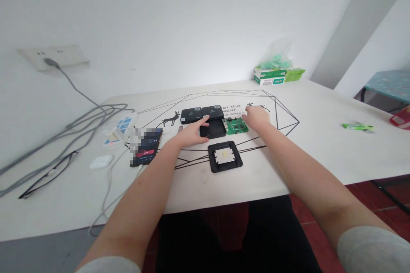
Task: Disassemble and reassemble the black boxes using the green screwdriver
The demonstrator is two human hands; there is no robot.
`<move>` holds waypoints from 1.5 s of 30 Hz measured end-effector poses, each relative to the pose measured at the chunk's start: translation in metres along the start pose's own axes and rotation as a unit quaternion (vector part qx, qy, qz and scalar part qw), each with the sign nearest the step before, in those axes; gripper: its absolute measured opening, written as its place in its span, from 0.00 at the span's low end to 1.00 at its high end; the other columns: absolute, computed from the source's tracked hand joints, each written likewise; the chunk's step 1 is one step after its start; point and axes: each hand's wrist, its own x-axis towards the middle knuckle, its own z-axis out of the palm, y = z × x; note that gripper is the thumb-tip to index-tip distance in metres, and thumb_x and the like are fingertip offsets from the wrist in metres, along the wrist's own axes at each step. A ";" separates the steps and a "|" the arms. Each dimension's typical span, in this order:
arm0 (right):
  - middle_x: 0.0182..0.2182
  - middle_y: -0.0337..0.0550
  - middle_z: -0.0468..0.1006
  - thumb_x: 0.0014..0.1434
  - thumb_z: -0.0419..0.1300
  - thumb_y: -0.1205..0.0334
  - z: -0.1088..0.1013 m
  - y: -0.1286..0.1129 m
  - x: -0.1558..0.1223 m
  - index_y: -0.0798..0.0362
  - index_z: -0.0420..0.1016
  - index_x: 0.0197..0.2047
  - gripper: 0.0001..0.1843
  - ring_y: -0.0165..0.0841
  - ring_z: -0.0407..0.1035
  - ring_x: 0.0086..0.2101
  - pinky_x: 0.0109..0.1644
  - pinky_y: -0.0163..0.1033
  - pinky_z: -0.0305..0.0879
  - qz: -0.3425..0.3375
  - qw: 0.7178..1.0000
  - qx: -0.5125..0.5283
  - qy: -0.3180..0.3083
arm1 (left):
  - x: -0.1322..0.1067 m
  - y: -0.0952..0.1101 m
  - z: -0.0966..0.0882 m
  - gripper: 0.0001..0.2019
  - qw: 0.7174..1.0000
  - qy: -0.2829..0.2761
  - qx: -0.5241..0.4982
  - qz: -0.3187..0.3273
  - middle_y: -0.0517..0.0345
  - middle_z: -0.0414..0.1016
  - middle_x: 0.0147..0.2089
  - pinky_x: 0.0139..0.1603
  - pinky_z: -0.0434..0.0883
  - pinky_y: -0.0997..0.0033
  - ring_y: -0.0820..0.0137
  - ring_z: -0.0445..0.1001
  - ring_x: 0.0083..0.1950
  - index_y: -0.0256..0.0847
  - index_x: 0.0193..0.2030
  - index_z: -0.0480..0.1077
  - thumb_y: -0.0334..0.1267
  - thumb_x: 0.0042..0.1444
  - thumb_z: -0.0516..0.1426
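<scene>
My left hand (191, 133) reaches to the left side of an open black plastic case (215, 129), with thumb and fingers gripping across its left edge. Right of the case, nearly against it, lies a green circuit board (237, 126). The bent fingers of my right hand (258, 117) are closed at the board's upper right corner; the exact contact is small and partly hidden. Closer to me rests a square black cover (211, 158) with a silver metal plate (225, 155) in it. Two closed black boxes (191, 114) sit side by side behind the case.
At left are a phone (147, 145), a power strip (123, 128), grey cables (75, 89), a white earbud case (101, 161) and glasses (48, 175). Green-and-white boxes (269, 75) with a plastic bag (277, 55) stand at the back right. A green packet (357, 126) lies far right.
</scene>
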 end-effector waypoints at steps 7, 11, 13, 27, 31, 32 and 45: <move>0.58 0.66 0.79 0.62 0.68 0.54 0.000 0.031 0.012 0.61 0.77 0.61 0.28 0.51 0.76 0.57 0.59 0.48 0.74 0.076 0.995 0.006 -0.066 | -0.007 0.023 -0.005 0.45 0.998 0.025 0.011 0.054 0.48 0.62 0.79 0.79 0.59 0.53 0.50 0.60 0.79 0.41 0.79 0.59 0.52 0.57 0.63; 0.58 0.70 0.79 0.63 0.65 0.64 0.003 0.036 0.012 0.64 0.76 0.62 0.25 0.50 0.77 0.57 0.59 0.48 0.75 0.085 0.994 0.017 -0.067 | -0.033 0.053 0.000 0.37 0.996 0.020 0.027 0.088 0.50 0.62 0.79 0.79 0.58 0.54 0.53 0.60 0.80 0.43 0.77 0.63 0.59 0.67 0.55; 0.57 0.71 0.79 0.63 0.63 0.66 0.001 0.036 0.011 0.64 0.77 0.61 0.23 0.51 0.78 0.56 0.58 0.49 0.75 0.094 0.993 0.026 -0.066 | -0.050 0.060 0.012 0.39 0.995 -0.023 0.040 0.092 0.47 0.62 0.79 0.79 0.59 0.55 0.52 0.61 0.79 0.40 0.77 0.62 0.63 0.68 0.53; 0.48 0.49 0.83 0.71 0.53 0.48 0.000 -0.050 -0.042 0.53 0.73 0.65 0.26 0.37 0.79 0.43 0.44 0.41 0.79 -0.207 0.860 0.436 0.166 | -0.083 0.047 0.052 0.41 0.995 -0.029 0.035 0.087 0.39 0.49 0.83 0.83 0.51 0.49 0.50 0.49 0.84 0.35 0.78 0.60 0.58 0.65 0.59; 0.49 0.52 0.82 0.73 0.52 0.46 0.002 -0.071 -0.067 0.48 0.75 0.63 0.24 0.40 0.77 0.45 0.43 0.44 0.81 -0.330 0.816 0.429 0.204 | -0.081 0.050 0.055 0.37 0.995 -0.007 0.006 0.097 0.38 0.57 0.80 0.82 0.56 0.51 0.49 0.57 0.81 0.34 0.74 0.66 0.53 0.63 0.61; 0.48 0.52 0.82 0.74 0.52 0.46 0.002 -0.073 -0.070 0.47 0.75 0.63 0.24 0.40 0.77 0.45 0.42 0.44 0.81 -0.343 0.813 0.421 0.209 | -0.080 0.049 0.055 0.37 0.995 -0.007 0.000 0.103 0.38 0.59 0.80 0.81 0.57 0.51 0.49 0.57 0.81 0.33 0.73 0.67 0.53 0.63 0.62; 0.49 0.51 0.82 0.75 0.52 0.50 0.005 -0.076 -0.077 0.45 0.74 0.64 0.21 0.40 0.76 0.44 0.40 0.46 0.82 -0.374 0.798 0.417 0.223 | -0.079 0.042 0.055 0.39 0.993 -0.006 -0.022 0.119 0.39 0.56 0.81 0.82 0.55 0.50 0.49 0.56 0.81 0.35 0.75 0.66 0.53 0.62 0.64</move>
